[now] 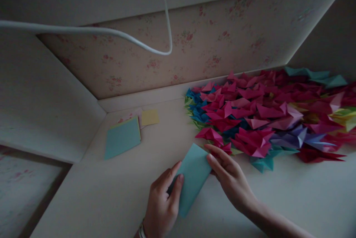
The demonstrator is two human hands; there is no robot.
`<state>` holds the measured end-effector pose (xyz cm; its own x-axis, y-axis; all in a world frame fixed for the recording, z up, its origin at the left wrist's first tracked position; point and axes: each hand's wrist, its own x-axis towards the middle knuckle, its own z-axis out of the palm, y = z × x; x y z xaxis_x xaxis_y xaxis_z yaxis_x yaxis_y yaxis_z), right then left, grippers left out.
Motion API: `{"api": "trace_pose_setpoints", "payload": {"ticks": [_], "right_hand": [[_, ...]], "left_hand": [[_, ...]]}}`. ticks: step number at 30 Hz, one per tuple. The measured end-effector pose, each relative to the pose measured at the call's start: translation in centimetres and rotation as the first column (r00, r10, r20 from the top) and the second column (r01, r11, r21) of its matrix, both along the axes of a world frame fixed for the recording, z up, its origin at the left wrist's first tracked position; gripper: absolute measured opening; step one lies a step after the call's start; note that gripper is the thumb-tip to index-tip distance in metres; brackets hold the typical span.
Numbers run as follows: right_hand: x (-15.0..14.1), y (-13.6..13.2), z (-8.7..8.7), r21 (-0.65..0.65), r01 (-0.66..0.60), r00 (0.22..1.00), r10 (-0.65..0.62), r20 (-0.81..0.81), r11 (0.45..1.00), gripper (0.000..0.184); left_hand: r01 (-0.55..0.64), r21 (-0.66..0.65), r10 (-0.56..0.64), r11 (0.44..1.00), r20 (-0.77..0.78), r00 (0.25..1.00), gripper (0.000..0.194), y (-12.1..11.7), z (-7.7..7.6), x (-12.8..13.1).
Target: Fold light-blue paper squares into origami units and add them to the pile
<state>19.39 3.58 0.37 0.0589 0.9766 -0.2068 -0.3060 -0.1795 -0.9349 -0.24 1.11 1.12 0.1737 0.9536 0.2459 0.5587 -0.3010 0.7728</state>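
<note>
Bare left hand (165,195), a pale band (142,230) round its wrist, has its grip closed on one long edge of a rectangular light-teal paper (194,182); the right hand (230,178) pinches the opposite edge near the upper corner. Held over the white desk (111,197), the paper lies between square teal and yellow sheets (122,139) and a heap of folded, mostly pink paper shapes (244,108).

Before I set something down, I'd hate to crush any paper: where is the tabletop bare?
The pale tabletop is bare left of the left hand, between the yellow slip and folded-paper pile, and right of the right hand, in front of that pile. The pile crowds the back right.
</note>
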Motion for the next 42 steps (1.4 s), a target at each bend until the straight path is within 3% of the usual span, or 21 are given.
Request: {"api": "trace_pose_setpoints", "payload": {"ticks": [2,7,12,18,26,33,42], "right_hand": [[-0.2,-0.1,0.0,-0.044,-0.046,0.996,0.042,-0.079,0.998,0.055],[-0.8,-0.5,-0.1,-0.059,-0.166,0.972,0.153,-0.180,0.984,0.039],[-0.8,-0.5,0.1,-0.060,-0.154,0.961,0.135,-0.241,0.986,0.038],[-1.0,-0.6,-0.2,-0.034,-0.117,0.975,0.108,-0.195,0.993,0.043],[-1.3,-0.8,-0.2,-0.050,-0.182,0.940,0.159,-0.301,0.982,0.035],[-1.3,-1.0,-0.5,-0.040,-0.199,0.946,0.181,-0.271,0.979,0.038],[-1.4,-1.3,-0.2,-0.032,-0.240,0.966,0.235,-0.102,0.970,0.043]], "left_hand": [[-0.016,0.007,0.016,1.000,-0.004,1.000,0.032,-0.1,-0.1,0.0],[-0.035,0.039,0.035,0.999,-0.009,0.999,0.032,-0.3,-0.2,0.1],[-0.038,0.063,0.038,0.997,0.006,0.999,0.033,-0.3,-0.3,0.2],[-0.033,0.028,0.033,0.999,-0.011,0.999,0.033,-0.5,-0.2,0.2],[-0.045,0.068,0.046,0.997,-0.017,0.999,0.032,-0.8,-0.2,0.1],[-0.060,0.138,0.063,0.989,-0.013,0.998,0.032,-1.0,-0.2,0.0],[-0.098,0.207,0.100,0.974,-0.001,0.995,0.030,-0.8,-0.3,0.2]]}}
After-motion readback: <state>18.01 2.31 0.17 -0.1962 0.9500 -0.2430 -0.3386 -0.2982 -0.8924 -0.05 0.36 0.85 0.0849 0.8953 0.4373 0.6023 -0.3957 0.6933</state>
